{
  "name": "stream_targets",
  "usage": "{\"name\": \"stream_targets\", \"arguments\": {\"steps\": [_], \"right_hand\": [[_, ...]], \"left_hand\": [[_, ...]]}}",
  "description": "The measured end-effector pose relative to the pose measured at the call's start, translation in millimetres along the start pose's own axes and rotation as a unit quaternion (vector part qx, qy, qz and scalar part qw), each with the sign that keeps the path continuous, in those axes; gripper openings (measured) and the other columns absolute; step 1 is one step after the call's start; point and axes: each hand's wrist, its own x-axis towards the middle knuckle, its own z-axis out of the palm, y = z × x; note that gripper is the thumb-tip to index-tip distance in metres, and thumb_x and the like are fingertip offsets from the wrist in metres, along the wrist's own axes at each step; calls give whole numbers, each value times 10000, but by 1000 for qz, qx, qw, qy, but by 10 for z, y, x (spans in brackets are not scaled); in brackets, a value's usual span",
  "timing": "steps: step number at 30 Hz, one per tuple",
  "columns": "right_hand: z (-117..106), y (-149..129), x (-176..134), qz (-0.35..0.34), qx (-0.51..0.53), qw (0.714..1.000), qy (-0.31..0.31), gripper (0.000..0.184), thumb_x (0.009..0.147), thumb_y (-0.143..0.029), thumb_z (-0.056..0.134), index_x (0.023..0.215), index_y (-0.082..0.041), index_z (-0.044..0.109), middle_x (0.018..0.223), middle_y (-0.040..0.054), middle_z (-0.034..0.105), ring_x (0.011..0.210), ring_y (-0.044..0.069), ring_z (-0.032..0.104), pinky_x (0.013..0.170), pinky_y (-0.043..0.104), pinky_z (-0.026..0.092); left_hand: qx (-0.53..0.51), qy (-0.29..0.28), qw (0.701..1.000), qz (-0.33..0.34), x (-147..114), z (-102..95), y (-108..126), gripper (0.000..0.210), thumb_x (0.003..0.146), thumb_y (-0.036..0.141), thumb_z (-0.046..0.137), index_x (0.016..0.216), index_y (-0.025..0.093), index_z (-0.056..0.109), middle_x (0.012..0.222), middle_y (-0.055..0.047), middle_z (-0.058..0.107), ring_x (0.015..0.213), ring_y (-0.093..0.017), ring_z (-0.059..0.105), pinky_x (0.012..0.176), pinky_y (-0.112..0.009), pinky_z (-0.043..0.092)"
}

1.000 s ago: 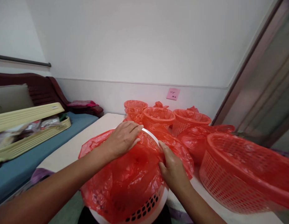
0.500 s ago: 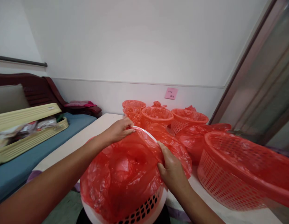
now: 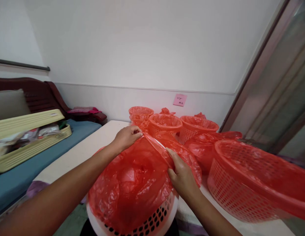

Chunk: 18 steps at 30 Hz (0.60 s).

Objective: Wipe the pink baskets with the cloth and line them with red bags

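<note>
In front of me a white basket with a perforated wall is draped inside with a thin red plastic bag. At its far rim my left hand pinches the bag's edge, fingers closed. My right hand is closed on the bag at the right of the rim, thumb inside and fingers over the outer side. Between the two hands the bag's edge is stretched taut above a visible strip of white rim. Part of the bag hangs outside the basket, behind my right hand.
A large red basket stands on the pale table at right. Several smaller red baskets lined with red bags, one of them this basket, stand by the wall. A pink note is on the wall. Left is a yellow open case on a blue-covered bed.
My left hand has drawn the bag's edge up a little off the rim, and the edge is now taut towards my right hand. Both hands keep their hold.
</note>
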Motion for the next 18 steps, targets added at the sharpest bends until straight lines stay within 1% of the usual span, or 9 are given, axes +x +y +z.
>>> {"name": "stream_targets", "arguments": {"steps": [3, 4, 6, 8, 10, 13, 15, 18], "right_hand": [[-99, -15, 53, 23, 16, 999, -24, 645, 692, -98, 456, 1333, -144, 502, 1344, 141, 588, 1261, 271, 543, 1070, 518, 423], [-143, -27, 67, 36, 25, 998, -33, 600, 713, -136, 484, 1312, -152, 519, 1313, 137, 607, 1222, 278, 568, 1043, 517, 443], [-228, -60, 89, 72, 49, 995, -43, 488, 782, -270, 539, 1259, -171, 552, 1203, 125, 656, 1082, 277, 632, 940, 490, 504], [-284, -95, 105, 108, 79, 990, -35, 441, 820, -427, 559, 1186, -181, 583, 1060, 106, 686, 931, 257, 658, 827, 438, 532], [-293, -119, 120, 131, 112, 985, -11, 406, 835, -491, 541, 1095, -186, 604, 952, 84, 685, 850, 237, 651, 768, 394, 520], [-233, -117, 154, 136, 139, 981, 19, 290, 838, -461, 526, 922, -197, 609, 856, 57, 666, 785, 217, 622, 730, 355, 480], [-176, -93, 183, 139, 147, 979, 34, 216, 818, -419, 532, 806, -211, 586, 771, 28, 635, 717, 201, 587, 692, 335, 447], [-111, -53, 225, 150, 157, 975, 56, 175, 782, -381, 528, 703, -225, 543, 682, -1, 587, 659, 188, 545, 659, 320, 412]], "left_hand": [[10, -4, 1000, -17, -4, 13, 23, 203, 863, 358, 597, 802, 175, 656, 752, 8, 645, 686, -149, 574, 666, -308, 436], [13, -6, 1000, -22, -4, 13, 29, 217, 867, 372, 601, 801, 172, 655, 747, 9, 642, 680, -147, 574, 665, -310, 442], [17, -7, 999, -31, -7, 10, 40, 238, 871, 393, 605, 802, 170, 653, 744, 10, 641, 676, -145, 576, 671, -315, 454], [21, -4, 999, -38, -13, 5, 51, 250, 873, 405, 605, 808, 169, 652, 752, 9, 640, 683, -146, 579, 682, -322, 461], [23, 2, 999, -45, -18, 1, 61, 257, 875, 413, 603, 815, 168, 651, 762, 7, 637, 686, -146, 578, 684, -325, 464], [19, 2, 999, -51, -23, -5, 69, 258, 873, 412, 607, 814, 165, 649, 763, 7, 632, 681, -142, 572, 678, -322, 464], [14, -1, 999, -52, -26, -8, 65, 261, 871, 413, 611, 803, 163, 646, 745, 11, 625, 669, -139, 567, 669, -318, 465], [6, -2, 999, -54, -27, -10, 35, 286, 873, 436, 607, 802, 161, 638, 733, 16, 619, 652, -134, 568, 652, -311, 473]]}}
